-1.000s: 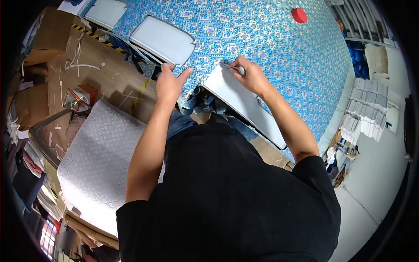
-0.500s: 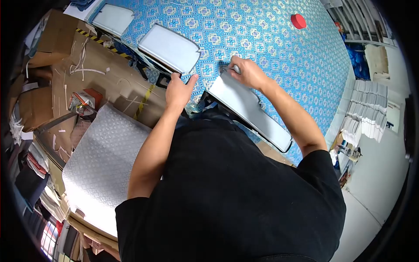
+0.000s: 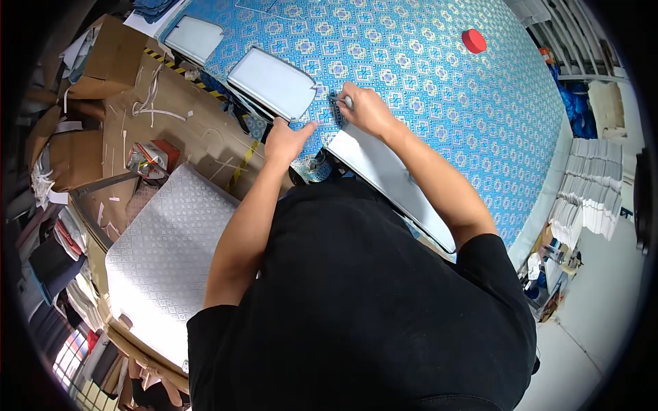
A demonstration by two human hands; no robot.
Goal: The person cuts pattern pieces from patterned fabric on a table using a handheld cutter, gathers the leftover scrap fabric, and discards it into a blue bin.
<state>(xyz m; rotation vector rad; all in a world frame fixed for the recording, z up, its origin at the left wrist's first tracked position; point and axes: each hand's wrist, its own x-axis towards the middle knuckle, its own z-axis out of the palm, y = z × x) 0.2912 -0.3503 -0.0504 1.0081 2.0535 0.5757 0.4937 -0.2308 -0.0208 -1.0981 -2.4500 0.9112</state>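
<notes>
A pale grey panel (image 3: 273,82) with a dark edge lies on the blue patterned cloth (image 3: 411,61), its front side along the table edge. At its near corner is my left hand (image 3: 284,142), thumb spread away from the fingers, fingertips touching the edge. My right hand (image 3: 373,113) is closed around a small tool (image 3: 348,102) with a rounded grey handle. The tool's thin dark tip points left, toward the notched end of that panel; its exact kind is unclear. Below my right hand lies another pale panel (image 3: 384,168), partly covered by my forearm and body.
A third panel (image 3: 195,38) lies at the far left of the table. A red round object (image 3: 473,41) sits on the cloth. To the left are a quilted grey sheet (image 3: 171,240) and cardboard boxes (image 3: 110,55). White stacks (image 3: 589,185) stand at right. Another person's hand (image 3: 154,377) shows at lower left.
My right hand has moved left with the tool, off the near panel and closer to the middle panel's notched end. My left hand stays at that panel's corner. The view has shifted slightly.
</notes>
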